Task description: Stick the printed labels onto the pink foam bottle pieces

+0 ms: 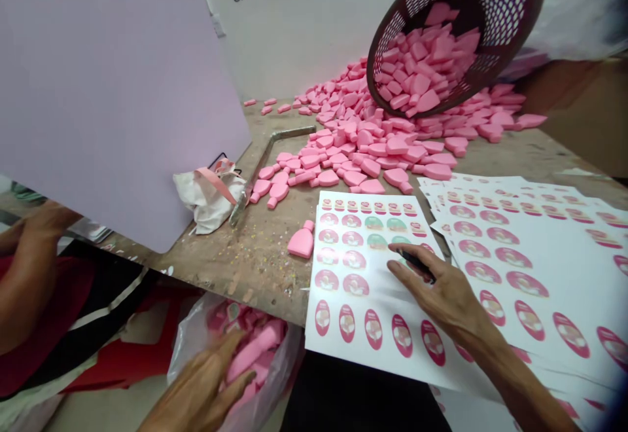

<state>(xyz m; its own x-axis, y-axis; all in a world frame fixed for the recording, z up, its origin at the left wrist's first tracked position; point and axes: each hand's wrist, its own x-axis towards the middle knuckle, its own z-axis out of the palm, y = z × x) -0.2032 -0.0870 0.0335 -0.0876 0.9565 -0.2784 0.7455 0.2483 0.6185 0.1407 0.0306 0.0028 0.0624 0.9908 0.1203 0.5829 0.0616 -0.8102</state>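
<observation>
My right hand [444, 291] grips a slim black pen-like tool [416, 263] and rests over a sheet of stickers [373, 311] printed with pink, red and green labels. Below the table edge, my left hand [203, 379] is slightly blurred, with thumb and fingers apart. Just beyond its fingertips lies a pink bottle-shaped piece [258, 348], in a clear plastic bag [189, 334] holding more pink pieces. A single pink bottle [301, 241] lies on the table at the sheet's left edge.
Behind, a tipped brown basket [510, 39] spills a large pile of pink bottles [353, 137]. More sticker sheets [554, 288] are stacked at right. A metal bar [265, 157], white cloth pouch [209, 206] and pale panel [112, 91] stand left. Another person's arm [29, 275] shows far left.
</observation>
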